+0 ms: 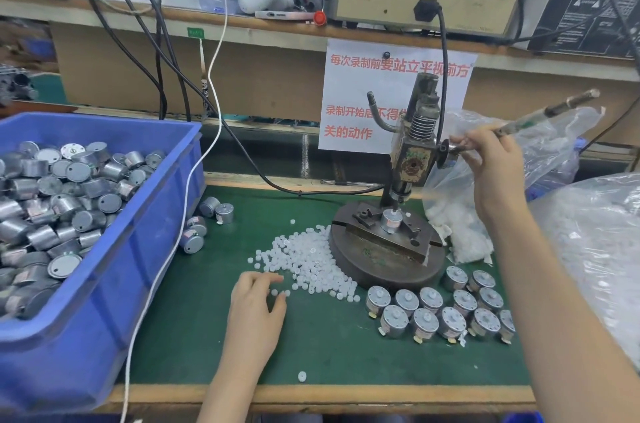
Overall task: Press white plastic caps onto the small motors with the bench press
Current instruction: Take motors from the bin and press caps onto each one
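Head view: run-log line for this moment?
right hand: grips metal bench-press lever | left hand: touching pile of small white plastic caps | silver cylindrical motor: seated in press fixture

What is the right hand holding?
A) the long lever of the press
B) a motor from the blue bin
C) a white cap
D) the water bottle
A: the right hand has its fingers curled round the press lever, while the left hand is down by the pile of white caps.
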Demonstrator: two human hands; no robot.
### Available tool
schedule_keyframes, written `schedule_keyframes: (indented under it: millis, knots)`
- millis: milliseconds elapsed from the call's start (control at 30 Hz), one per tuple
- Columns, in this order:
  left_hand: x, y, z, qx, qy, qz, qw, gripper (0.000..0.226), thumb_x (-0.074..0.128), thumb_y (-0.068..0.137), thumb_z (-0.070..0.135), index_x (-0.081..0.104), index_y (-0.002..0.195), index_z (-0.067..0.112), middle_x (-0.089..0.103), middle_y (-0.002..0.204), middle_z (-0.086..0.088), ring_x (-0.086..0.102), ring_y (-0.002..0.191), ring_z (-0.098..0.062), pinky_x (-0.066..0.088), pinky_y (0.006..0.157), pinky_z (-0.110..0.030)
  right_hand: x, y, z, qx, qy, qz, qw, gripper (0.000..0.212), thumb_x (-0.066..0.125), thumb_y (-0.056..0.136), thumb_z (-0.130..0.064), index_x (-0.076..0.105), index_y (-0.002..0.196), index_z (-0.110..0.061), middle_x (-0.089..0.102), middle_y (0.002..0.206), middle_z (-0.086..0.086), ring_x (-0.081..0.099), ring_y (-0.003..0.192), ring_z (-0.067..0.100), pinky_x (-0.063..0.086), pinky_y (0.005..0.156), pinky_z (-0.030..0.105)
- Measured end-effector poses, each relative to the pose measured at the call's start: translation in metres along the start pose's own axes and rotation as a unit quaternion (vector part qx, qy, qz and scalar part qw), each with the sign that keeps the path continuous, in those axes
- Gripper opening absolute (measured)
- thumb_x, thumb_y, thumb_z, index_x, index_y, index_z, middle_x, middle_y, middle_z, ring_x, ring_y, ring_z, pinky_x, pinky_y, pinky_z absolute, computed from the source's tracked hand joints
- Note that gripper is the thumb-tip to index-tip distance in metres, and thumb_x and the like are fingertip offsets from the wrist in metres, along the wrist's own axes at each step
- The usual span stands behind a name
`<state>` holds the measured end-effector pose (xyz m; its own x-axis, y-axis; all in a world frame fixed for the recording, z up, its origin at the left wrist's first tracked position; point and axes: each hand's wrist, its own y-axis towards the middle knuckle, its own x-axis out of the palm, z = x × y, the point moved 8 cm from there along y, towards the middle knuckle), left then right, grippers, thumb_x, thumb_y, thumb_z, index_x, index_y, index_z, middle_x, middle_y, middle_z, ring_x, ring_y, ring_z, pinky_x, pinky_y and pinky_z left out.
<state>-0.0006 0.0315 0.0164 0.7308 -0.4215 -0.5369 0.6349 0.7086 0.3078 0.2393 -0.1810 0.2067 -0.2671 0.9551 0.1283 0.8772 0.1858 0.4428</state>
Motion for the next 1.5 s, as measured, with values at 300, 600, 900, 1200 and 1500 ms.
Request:
schedule_keyframes:
  millis: [300, 600, 900, 1200, 1500]
  knots:
    - [0.003, 0.0, 0.004, 0.032, 0.035, 0.01, 0.999, 0.02, 0.061, 0.086, 0.013, 0.064, 0.105, 0.014, 0.046, 0.096, 0.005, 0.042, 0.094, -0.015, 0.038, 0.085, -0.023, -0.011, -0.041, 0.046, 0.003, -0.103, 0.095, 0.99, 0.041, 0.043, 0.091, -0.006, 0.043, 0.131, -0.017, 0.053, 0.124, -0.004, 0.05, 0.109, 0.003, 0.037, 0.081, 0.002]
    - [0.004, -0.001, 0.006, 0.057, 0.053, 0.003, 0.997, 0.018, 0.059, 0.088, 0.013, 0.065, 0.104, 0.013, 0.045, 0.093, 0.008, 0.036, 0.092, -0.012, 0.029, 0.08, -0.017, 0.038, -0.076, 0.116, 0.003, -0.436, -0.125, 0.891, 0.054, 0.057, 0.091, -0.024, 0.039, 0.138, -0.005, 0.044, 0.139, 0.01, 0.038, 0.13, 0.023, 0.029, 0.107, 0.033]
    - [0.005, 0.0, 0.007, 0.055, 0.05, -0.019, 0.997, 0.013, 0.059, 0.087, 0.008, 0.068, 0.097, 0.008, 0.052, 0.092, 0.0, 0.045, 0.093, -0.017, 0.04, 0.085, -0.024, 0.046, -0.069, 0.11, -0.025, -0.471, -0.105, 0.876, 0.04, 0.061, 0.089, -0.024, 0.052, 0.122, -0.005, 0.058, 0.118, 0.012, 0.052, 0.11, 0.028, 0.039, 0.096, 0.039]
    - [0.005, 0.0, 0.008, 0.044, 0.036, -0.029, 0.998, 0.004, 0.069, 0.08, 0.014, 0.067, 0.082, 0.016, 0.045, 0.081, 0.014, 0.044, 0.087, -0.013, 0.033, 0.076, -0.018, 0.041, -0.108, 0.091, -0.036, -0.417, -0.128, 0.899, 0.035, 0.067, 0.084, -0.023, 0.058, 0.117, -0.015, 0.056, 0.105, -0.003, 0.046, 0.108, 0.018, 0.036, 0.09, 0.026]
    - [0.004, 0.0, 0.008, 0.044, 0.044, -0.03, 0.998, 0.009, 0.067, 0.082, 0.015, 0.068, 0.091, 0.015, 0.048, 0.086, 0.008, 0.045, 0.09, -0.014, 0.032, 0.077, -0.018, 0.059, -0.184, 0.095, -0.118, -0.473, -0.337, 0.806, 0.035, 0.066, 0.083, -0.038, 0.063, 0.112, -0.019, 0.055, 0.101, -0.005, 0.046, 0.103, 0.015, 0.024, 0.091, 0.015]
